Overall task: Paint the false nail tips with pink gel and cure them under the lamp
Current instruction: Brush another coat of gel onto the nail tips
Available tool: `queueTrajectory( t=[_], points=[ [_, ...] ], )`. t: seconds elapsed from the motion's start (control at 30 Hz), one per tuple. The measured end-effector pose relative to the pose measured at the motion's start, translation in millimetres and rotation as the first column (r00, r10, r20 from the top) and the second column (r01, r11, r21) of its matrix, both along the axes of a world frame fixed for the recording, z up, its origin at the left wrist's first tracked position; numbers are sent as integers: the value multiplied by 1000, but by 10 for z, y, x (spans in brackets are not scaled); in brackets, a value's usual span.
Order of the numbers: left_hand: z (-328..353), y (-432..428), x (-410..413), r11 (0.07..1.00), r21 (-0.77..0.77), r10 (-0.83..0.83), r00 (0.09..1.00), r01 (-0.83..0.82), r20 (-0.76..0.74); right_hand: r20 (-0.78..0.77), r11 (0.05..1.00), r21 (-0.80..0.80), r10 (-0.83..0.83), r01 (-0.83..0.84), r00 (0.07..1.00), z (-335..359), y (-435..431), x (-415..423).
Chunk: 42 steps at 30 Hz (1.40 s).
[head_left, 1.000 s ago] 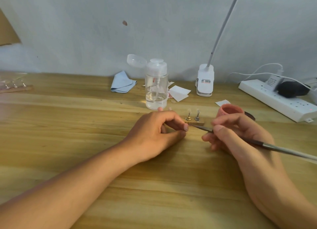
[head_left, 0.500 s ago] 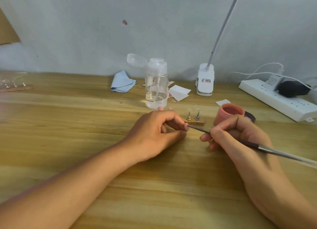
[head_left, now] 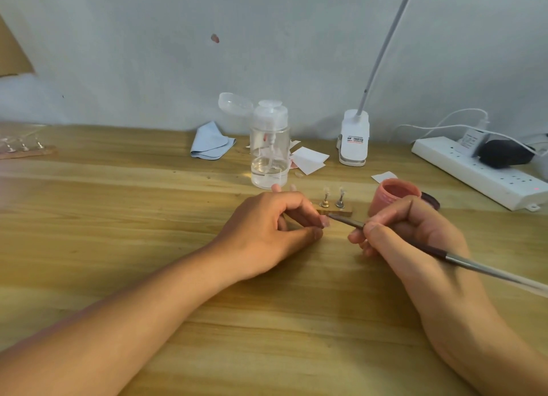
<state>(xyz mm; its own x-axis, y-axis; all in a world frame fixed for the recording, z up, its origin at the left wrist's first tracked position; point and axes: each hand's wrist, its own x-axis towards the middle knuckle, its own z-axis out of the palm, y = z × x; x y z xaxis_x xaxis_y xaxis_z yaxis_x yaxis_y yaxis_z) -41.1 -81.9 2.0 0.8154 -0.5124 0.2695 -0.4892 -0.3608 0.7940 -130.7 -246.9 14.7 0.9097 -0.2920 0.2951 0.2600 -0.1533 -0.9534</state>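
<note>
My left hand [head_left: 267, 229] rests on the table, index finger and thumb pinching a small pinkish nail tip [head_left: 325, 224] that the fingers mostly hide. My right hand [head_left: 415, 235] grips a thin brush [head_left: 350, 222] like a pen, and the bristles touch that tip. Just behind, a small wooden strip [head_left: 341, 211] carries two clear nail tips [head_left: 326, 190] on metal pins. Two pinkish tips [head_left: 276, 188] poke up behind my left knuckles. The open pink gel jar [head_left: 394, 192] stands behind my right hand, with its dark lid [head_left: 431, 201] beside it.
A clear pump bottle [head_left: 269, 158] stands behind my left hand, with a blue cloth [head_left: 209, 142] and paper wipes [head_left: 308, 159] near it. The white clip lamp's base [head_left: 354, 139] sits at the wall. A power strip [head_left: 474, 173] lies far right. Another strip of tips [head_left: 23, 149] sits far left.
My right hand with the brush has slid slightly left and toward me, uncovering more of the pink jar. The bristles stay at my left fingertips. My left hand has hardly moved.
</note>
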Motion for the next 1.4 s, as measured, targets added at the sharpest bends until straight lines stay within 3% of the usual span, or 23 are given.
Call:
queueTrajectory(
  t=[1.17, 1.4],
  points=[
    [63, -29, -69, 998, 32, 53, 998, -52, -19, 4, 995, -103, 5, -5, 1000, -25, -14, 19],
    [23, -13, -41, 1000, 0, 25, 1000, -25, 16, 287, 985, 74, -173, 158, 942, 43, -107, 36]
  ],
)
